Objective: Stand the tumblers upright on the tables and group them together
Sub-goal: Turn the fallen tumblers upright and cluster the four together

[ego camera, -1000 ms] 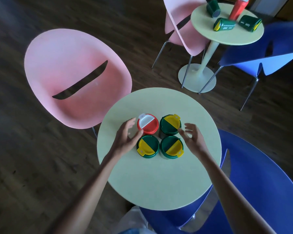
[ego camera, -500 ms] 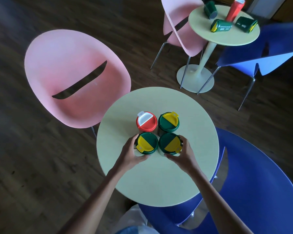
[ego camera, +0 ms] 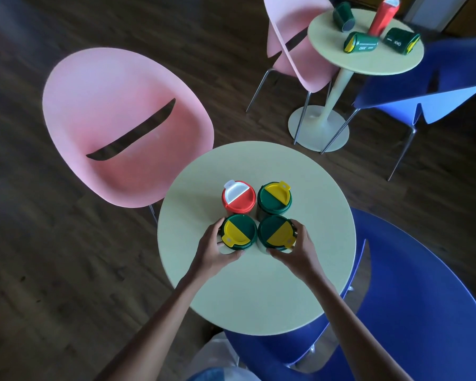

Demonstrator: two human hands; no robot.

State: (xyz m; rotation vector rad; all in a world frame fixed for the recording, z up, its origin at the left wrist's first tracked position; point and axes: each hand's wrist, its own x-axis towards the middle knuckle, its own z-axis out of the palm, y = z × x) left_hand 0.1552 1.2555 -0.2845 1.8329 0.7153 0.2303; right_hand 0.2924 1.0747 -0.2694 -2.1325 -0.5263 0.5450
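Two hands curl around tumblers: left hand [ego camera: 213, 253] grips near-left tumbler [ego camera: 238, 234], right hand [ego camera: 297, 250] grips near-right tumbler [ego camera: 276, 232].

Dark wooden floor [ego camera: 52, 270] runs under everything, its boards carrying a dull sheen. A round pale green tabletop [ego camera: 259, 292] stands closest, with a pink shell chair [ego camera: 116, 111], a curved slot cut through its back, on one side and a blue chair [ego camera: 423, 298] tucked against the other. Further off, a second round tabletop [ego camera: 368, 63] rises on a slim pedestal from a flat disc base [ego camera: 313, 130], flanked by another pink chair [ego camera: 294, 59] and another blue chair [ego camera: 429, 86], both on thin metal legs.
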